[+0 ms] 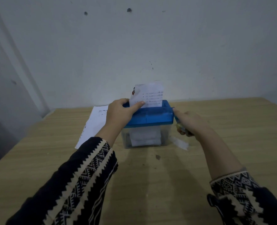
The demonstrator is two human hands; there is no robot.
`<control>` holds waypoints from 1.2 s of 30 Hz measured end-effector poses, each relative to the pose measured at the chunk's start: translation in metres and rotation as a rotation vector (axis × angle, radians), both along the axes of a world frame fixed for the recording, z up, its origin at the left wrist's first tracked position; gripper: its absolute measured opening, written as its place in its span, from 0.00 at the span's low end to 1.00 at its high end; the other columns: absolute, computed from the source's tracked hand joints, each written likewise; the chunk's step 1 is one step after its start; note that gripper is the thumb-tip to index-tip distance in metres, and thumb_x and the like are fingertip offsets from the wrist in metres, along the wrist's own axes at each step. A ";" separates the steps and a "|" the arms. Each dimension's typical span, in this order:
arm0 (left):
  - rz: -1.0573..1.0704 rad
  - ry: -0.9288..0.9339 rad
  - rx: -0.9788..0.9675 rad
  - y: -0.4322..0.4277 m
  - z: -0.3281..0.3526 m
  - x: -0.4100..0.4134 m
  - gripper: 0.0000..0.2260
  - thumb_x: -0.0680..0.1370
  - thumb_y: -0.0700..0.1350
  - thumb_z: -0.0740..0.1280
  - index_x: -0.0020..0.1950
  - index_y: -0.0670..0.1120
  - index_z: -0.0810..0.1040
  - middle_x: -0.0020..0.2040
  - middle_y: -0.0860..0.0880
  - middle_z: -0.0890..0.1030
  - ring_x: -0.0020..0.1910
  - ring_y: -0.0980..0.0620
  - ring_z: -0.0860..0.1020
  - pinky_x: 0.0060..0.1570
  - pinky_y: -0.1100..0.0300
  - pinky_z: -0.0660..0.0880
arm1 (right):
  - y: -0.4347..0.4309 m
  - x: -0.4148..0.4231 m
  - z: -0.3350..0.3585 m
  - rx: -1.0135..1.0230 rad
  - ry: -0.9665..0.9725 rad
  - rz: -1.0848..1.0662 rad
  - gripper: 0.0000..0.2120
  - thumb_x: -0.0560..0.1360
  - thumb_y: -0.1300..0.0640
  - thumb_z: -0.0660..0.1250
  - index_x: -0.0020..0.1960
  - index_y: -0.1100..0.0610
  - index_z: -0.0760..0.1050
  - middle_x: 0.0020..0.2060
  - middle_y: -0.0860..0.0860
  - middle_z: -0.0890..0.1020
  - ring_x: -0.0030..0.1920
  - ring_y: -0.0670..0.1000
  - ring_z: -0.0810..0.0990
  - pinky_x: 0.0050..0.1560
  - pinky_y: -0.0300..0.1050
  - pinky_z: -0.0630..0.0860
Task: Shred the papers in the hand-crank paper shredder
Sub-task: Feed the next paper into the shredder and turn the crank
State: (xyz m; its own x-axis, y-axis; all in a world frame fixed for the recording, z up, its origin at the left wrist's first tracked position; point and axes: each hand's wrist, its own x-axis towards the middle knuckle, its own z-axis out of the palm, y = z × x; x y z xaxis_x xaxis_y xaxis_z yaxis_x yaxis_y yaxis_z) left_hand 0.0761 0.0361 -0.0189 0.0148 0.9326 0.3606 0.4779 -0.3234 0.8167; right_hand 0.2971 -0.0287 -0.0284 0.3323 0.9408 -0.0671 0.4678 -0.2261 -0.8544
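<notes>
A small hand-crank shredder point(150, 117) with a blue lid and a clear bin stands on the wooden table point(150, 176). A printed sheet of paper point(148, 95) sticks upright out of the lid's slot. My left hand point(120, 112) grips the lid's left end, thumb against the sheet's lower edge. My right hand point(188, 122) is blurred at the shredder's right side, curled round the crank handle point(178, 122). White shredded paper point(145, 137) fills the clear bin.
A stack of printed sheets point(94, 124) lies on the table left of the shredder, partly under my left forearm. A scrap of shredded paper point(180, 143) lies to the right of the bin. A pale wall rises just behind the table.
</notes>
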 end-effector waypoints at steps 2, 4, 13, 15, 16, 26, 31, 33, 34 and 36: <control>0.010 0.007 0.007 0.000 0.002 0.001 0.20 0.68 0.64 0.74 0.47 0.49 0.84 0.41 0.55 0.82 0.41 0.57 0.79 0.38 0.60 0.76 | -0.006 -0.001 0.006 0.138 0.089 -0.020 0.18 0.77 0.42 0.63 0.44 0.58 0.72 0.30 0.53 0.77 0.30 0.51 0.74 0.31 0.43 0.67; 0.007 0.005 0.008 -0.001 0.003 0.002 0.19 0.68 0.63 0.75 0.45 0.48 0.85 0.37 0.56 0.81 0.38 0.59 0.78 0.34 0.64 0.70 | -0.011 -0.005 0.013 0.350 0.184 -0.045 0.15 0.74 0.43 0.67 0.44 0.56 0.71 0.34 0.51 0.75 0.33 0.50 0.73 0.33 0.44 0.68; -0.078 0.006 -0.022 -0.001 0.003 -0.003 0.17 0.67 0.62 0.76 0.45 0.50 0.84 0.35 0.59 0.79 0.37 0.60 0.76 0.33 0.70 0.67 | 0.015 -0.011 0.036 0.679 -0.012 -0.121 0.29 0.77 0.39 0.64 0.34 0.65 0.73 0.31 0.55 0.80 0.31 0.46 0.74 0.33 0.37 0.67; -0.071 0.010 -0.021 0.001 0.001 -0.004 0.19 0.66 0.64 0.76 0.45 0.49 0.84 0.35 0.59 0.79 0.38 0.60 0.76 0.34 0.70 0.67 | 0.033 -0.008 0.044 0.581 0.019 -0.125 0.28 0.76 0.39 0.65 0.38 0.66 0.78 0.33 0.50 0.81 0.34 0.47 0.77 0.37 0.40 0.71; -0.068 0.012 -0.021 0.002 0.000 -0.004 0.21 0.66 0.65 0.75 0.44 0.49 0.83 0.36 0.58 0.79 0.39 0.60 0.76 0.35 0.70 0.67 | 0.040 -0.007 0.047 0.545 0.046 -0.122 0.27 0.76 0.40 0.66 0.41 0.67 0.79 0.34 0.48 0.82 0.35 0.46 0.78 0.39 0.40 0.72; -0.027 -0.073 -0.018 -0.006 0.001 0.000 0.26 0.67 0.63 0.76 0.58 0.48 0.83 0.54 0.56 0.81 0.54 0.57 0.77 0.54 0.63 0.75 | 0.112 0.012 -0.034 -0.111 0.508 -0.075 0.07 0.78 0.56 0.66 0.45 0.60 0.75 0.39 0.55 0.80 0.36 0.52 0.78 0.42 0.42 0.79; -0.004 -0.078 -0.016 -0.006 0.000 0.001 0.25 0.66 0.64 0.76 0.55 0.49 0.84 0.51 0.56 0.83 0.52 0.59 0.78 0.54 0.62 0.77 | 0.072 -0.009 -0.056 -0.022 0.575 -0.290 0.13 0.79 0.55 0.62 0.38 0.59 0.73 0.36 0.55 0.78 0.35 0.52 0.74 0.37 0.46 0.72; -0.001 -0.075 -0.016 -0.007 0.002 0.001 0.24 0.67 0.63 0.76 0.55 0.48 0.84 0.51 0.57 0.82 0.52 0.59 0.78 0.52 0.65 0.75 | 0.046 -0.025 -0.058 0.139 0.500 -0.409 0.18 0.81 0.48 0.60 0.39 0.59 0.75 0.35 0.53 0.77 0.36 0.53 0.75 0.36 0.46 0.70; -0.002 -0.074 -0.013 -0.007 0.002 0.001 0.23 0.68 0.62 0.76 0.55 0.48 0.84 0.51 0.57 0.82 0.52 0.59 0.78 0.51 0.66 0.74 | 0.033 -0.032 -0.062 0.235 0.437 -0.447 0.20 0.81 0.46 0.59 0.38 0.58 0.75 0.34 0.52 0.77 0.37 0.54 0.76 0.37 0.47 0.70; -0.001 -0.066 -0.012 -0.008 0.003 0.001 0.23 0.68 0.61 0.76 0.56 0.48 0.83 0.51 0.57 0.80 0.52 0.59 0.77 0.51 0.67 0.72 | 0.018 -0.042 -0.071 0.427 0.289 -0.482 0.24 0.81 0.43 0.57 0.36 0.59 0.75 0.32 0.52 0.77 0.37 0.54 0.76 0.37 0.49 0.71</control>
State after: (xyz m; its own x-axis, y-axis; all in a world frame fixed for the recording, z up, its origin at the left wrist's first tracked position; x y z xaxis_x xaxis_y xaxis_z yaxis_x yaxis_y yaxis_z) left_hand 0.0774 0.0283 -0.0162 -0.0075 0.9368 0.3499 0.4229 -0.3141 0.8500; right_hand 0.2554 -0.0111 -0.0997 0.7429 0.6573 0.1264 0.1405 0.0315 -0.9896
